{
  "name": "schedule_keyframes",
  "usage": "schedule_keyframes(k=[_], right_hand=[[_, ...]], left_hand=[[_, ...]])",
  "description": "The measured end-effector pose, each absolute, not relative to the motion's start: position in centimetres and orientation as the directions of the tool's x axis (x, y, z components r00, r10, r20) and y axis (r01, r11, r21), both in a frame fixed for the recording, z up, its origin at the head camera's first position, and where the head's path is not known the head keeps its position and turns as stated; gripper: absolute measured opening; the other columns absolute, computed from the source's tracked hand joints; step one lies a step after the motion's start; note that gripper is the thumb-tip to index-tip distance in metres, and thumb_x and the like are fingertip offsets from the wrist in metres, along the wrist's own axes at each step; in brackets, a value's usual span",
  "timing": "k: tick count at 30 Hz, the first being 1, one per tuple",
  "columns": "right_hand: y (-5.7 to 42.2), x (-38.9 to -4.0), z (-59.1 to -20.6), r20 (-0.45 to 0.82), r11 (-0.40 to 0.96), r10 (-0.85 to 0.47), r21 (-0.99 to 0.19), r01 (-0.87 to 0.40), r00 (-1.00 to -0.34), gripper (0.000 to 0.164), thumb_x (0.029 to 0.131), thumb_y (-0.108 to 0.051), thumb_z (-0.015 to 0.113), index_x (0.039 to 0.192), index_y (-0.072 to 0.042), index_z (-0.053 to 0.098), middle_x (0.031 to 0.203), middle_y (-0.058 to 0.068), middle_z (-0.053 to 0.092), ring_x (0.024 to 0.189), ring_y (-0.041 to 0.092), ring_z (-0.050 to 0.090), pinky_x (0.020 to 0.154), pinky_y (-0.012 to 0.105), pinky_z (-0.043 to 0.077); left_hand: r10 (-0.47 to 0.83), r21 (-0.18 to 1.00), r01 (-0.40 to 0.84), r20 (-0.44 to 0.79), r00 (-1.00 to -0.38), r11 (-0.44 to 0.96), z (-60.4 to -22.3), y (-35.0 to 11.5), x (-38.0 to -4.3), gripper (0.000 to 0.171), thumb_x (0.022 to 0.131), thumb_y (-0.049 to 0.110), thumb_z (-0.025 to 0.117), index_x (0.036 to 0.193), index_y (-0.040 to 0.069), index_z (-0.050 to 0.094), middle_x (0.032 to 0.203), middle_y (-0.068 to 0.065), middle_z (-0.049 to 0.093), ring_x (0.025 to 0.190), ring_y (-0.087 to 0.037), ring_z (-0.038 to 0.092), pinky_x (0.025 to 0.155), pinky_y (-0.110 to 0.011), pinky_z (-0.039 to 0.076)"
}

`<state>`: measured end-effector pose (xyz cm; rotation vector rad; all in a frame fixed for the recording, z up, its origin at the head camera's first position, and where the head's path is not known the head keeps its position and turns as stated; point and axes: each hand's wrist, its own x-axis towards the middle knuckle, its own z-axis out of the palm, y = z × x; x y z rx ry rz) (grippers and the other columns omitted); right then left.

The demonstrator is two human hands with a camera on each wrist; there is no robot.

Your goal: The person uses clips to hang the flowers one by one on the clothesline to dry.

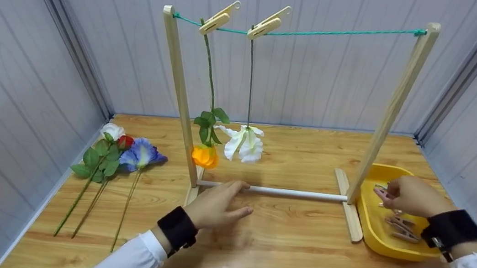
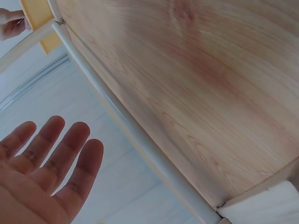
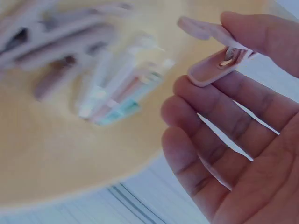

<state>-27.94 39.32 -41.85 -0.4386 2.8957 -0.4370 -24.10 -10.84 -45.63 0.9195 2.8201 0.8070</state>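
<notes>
Over the yellow basin, my right hand (image 1: 417,196) pinches a pink clothespin (image 3: 215,65) between thumb and fingers. More clothespins (image 3: 65,42) lie in the basin below it, some pinkish-brown, others pale and green. My left hand (image 1: 221,205) is held with fingers extended near the white crossbar (image 1: 295,193) of the wooden stand and grips nothing. Two cream clothespins clip stems to the green cord (image 1: 348,32): an orange flower (image 1: 204,156) and a white flower (image 1: 246,146) hang upside down.
On the table at the left lie a white rose (image 1: 112,131), a red rose (image 1: 125,142) and a blue-purple flower (image 1: 142,154) with their long stems. The yellow basin (image 1: 389,250) stands by the right post (image 1: 393,113) of the stand. Panelled walls enclose the table.
</notes>
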Motion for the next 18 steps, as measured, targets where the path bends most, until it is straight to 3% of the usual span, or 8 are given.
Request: schedule_keyframes(k=[9, 15, 18], right_hand=[[37.6, -25.4, -37.1, -0.005, 0.898, -0.286, -0.349, -0.267, -0.958, 0.017, 0.096, -0.019, 0.080, 0.093, -0.003, 0.079, 0.079, -0.001, 0.075, 0.068, 0.013, 0.063, 0.060, 0.027, 0.050], [35.3, -22.7, -35.3, 0.143, 0.885, -0.360, -0.259, -0.386, -0.922, 0.015, 0.090, -0.018, 0.086, 0.094, -0.005, 0.080, 0.081, -0.002, 0.073, 0.069, 0.009, 0.060, 0.061, 0.027, 0.051], [33.9, -21.6, -35.2, 0.253, 0.862, -0.412, -0.204, -0.465, -0.875, 0.015, 0.084, -0.015, 0.089, 0.093, -0.007, 0.079, 0.082, -0.002, 0.075, 0.071, 0.010, 0.063, 0.063, 0.029, 0.054]], left_hand=[[0.526, 0.589, 0.519, 0.179, -0.831, 0.619, -44.8, -10.1, -24.1, 0.044, 0.110, 0.040, 0.065, 0.138, 0.006, 0.064, 0.126, -0.015, 0.073, 0.113, -0.027, 0.071, 0.099, -0.046, 0.060], [0.501, 0.643, 0.518, 0.232, -0.834, 0.564, -44.2, -9.3, -23.9, 0.032, 0.109, 0.031, 0.068, 0.127, 0.005, 0.070, 0.115, -0.013, 0.075, 0.104, -0.028, 0.072, 0.093, -0.043, 0.061], [0.505, 0.670, 0.531, 0.261, -0.823, 0.519, -43.8, -8.6, -23.7, 0.028, 0.109, 0.027, 0.067, 0.123, 0.004, 0.071, 0.106, -0.008, 0.076, 0.094, -0.020, 0.070, 0.085, -0.037, 0.061]])
